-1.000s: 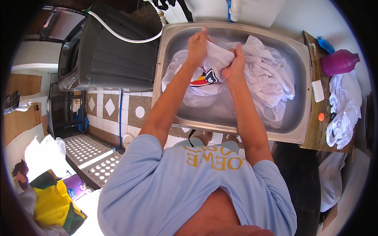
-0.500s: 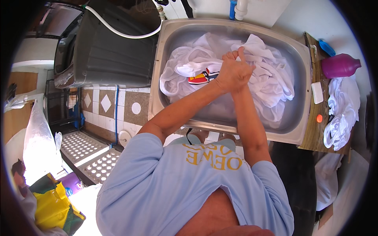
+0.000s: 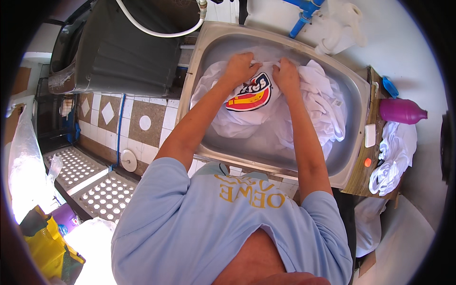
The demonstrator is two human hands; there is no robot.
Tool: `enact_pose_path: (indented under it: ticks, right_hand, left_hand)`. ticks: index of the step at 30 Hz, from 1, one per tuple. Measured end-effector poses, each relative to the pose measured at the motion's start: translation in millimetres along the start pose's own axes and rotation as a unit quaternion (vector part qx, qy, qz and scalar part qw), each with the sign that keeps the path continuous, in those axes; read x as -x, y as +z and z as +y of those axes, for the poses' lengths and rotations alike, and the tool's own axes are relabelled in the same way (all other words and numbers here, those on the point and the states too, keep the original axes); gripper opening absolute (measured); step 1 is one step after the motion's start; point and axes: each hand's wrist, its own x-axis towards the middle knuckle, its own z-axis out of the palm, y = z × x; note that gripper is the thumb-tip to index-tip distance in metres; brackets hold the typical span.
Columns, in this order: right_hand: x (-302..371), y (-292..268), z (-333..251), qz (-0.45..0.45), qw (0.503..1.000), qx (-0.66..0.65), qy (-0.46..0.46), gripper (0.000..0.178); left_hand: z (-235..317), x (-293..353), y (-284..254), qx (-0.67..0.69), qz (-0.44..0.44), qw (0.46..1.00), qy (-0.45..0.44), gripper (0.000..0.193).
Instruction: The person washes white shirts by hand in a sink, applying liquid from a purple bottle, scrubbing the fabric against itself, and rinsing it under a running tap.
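A white shirt (image 3: 259, 114) with a red, yellow and black print lies spread in the steel basin (image 3: 351, 118), its lower part in cloudy water. At the far side of the print, my left hand (image 3: 241, 69) is closed on the shirt's edge with curled fingers. To its right, my right hand (image 3: 287, 76) grips the same edge, a short gap from the left. Fabric partly hides the fingertips of both hands. Beside my right forearm, a heap of wet white clothes (image 3: 325, 102) fills the right part of the basin.
Right of the basin, a wooden board (image 3: 358, 183) carries a purple bottle (image 3: 403, 110), a white bar (image 3: 370, 136), an orange cap (image 3: 367, 162) and more white cloth (image 3: 394, 152). A dark grey appliance (image 3: 128, 47) stands left, a white hose (image 3: 156, 33) across it. Blue pipe (image 3: 300, 23) runs behind.
My hands were clasped together over the basin; now they are apart on the shirt's far edge. The shirt has spread out, showing more of its print. The view has shifted slightly.
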Motion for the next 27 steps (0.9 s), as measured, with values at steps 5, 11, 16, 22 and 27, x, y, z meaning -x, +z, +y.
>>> enact_pose_path:
  ticks: [5, 11, 16, 22, 27]
  right_hand:
    - [10, 20, 7, -0.055, 0.99, 0.132, -0.017, 0.027]
    - [16, 82, 102, 0.198, 0.956, 0.071, -0.204, 0.025]
    - [-8, -13, 24, -0.116, 0.782, -0.567, 0.231, 0.017]
    - [-11, -32, 21, -0.124, 0.466, -0.843, 0.237, 0.019]
    - [-10, -11, 3, -0.183, 0.429, -0.839, 0.28, 0.026]
  left_hand:
    - [-23, 13, 27, -0.191, -0.021, 0.981, 0.03, 0.041]
    - [-21, 4, 45, -0.063, -0.017, 0.998, 0.014, 0.044]
    - [8, -7, -18, 0.218, -0.145, 0.937, -0.232, 0.025]
    - [19, -20, -36, 0.61, -0.058, 0.769, -0.18, 0.026]
    - [78, -17, -22, 0.617, 0.011, 0.783, -0.078, 0.026]
